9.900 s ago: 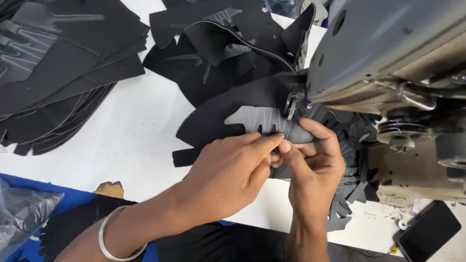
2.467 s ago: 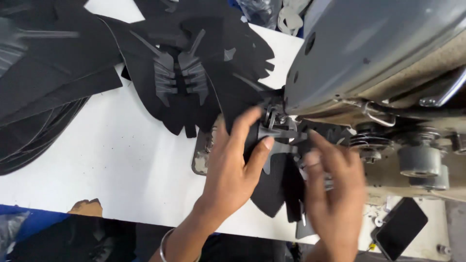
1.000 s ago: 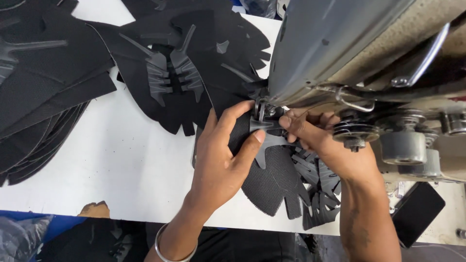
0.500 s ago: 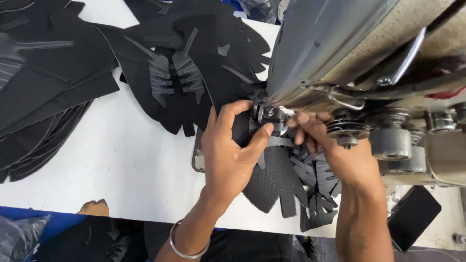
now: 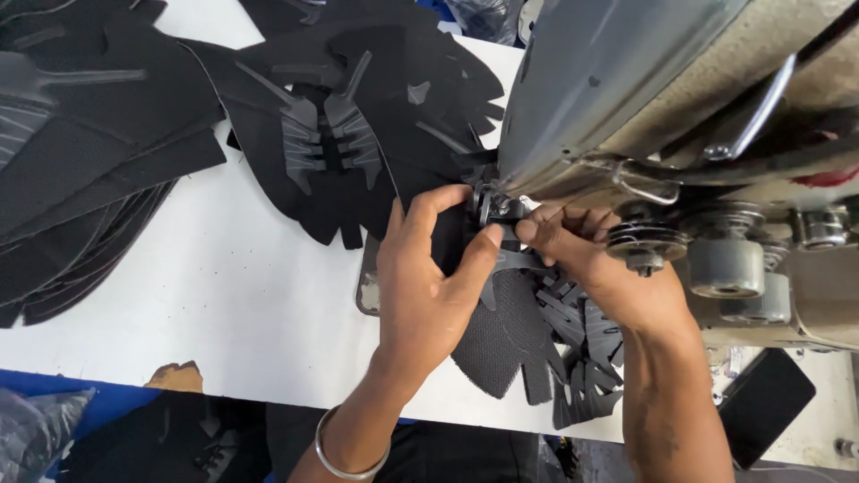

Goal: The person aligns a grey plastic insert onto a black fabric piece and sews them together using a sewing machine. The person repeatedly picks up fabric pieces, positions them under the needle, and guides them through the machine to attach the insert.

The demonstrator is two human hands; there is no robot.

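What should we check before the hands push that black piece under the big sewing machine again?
1. Left hand flat on the black mesh piece: ok, it presses the piece down.
2. Right hand steadying the piece from the other side: ok, its fingertips pinch the grey strip by the needle area.
3. Fingers away from the needle: not ok, both hands' fingertips sit right beside it.
4. Needle up or down: cannot tell, it is hidden by the fingers and the sewing machine.
5. Piece lying flat, no folds: ok where visible.
6. White table free around the piece: not ok, finished black pieces crowd behind it.
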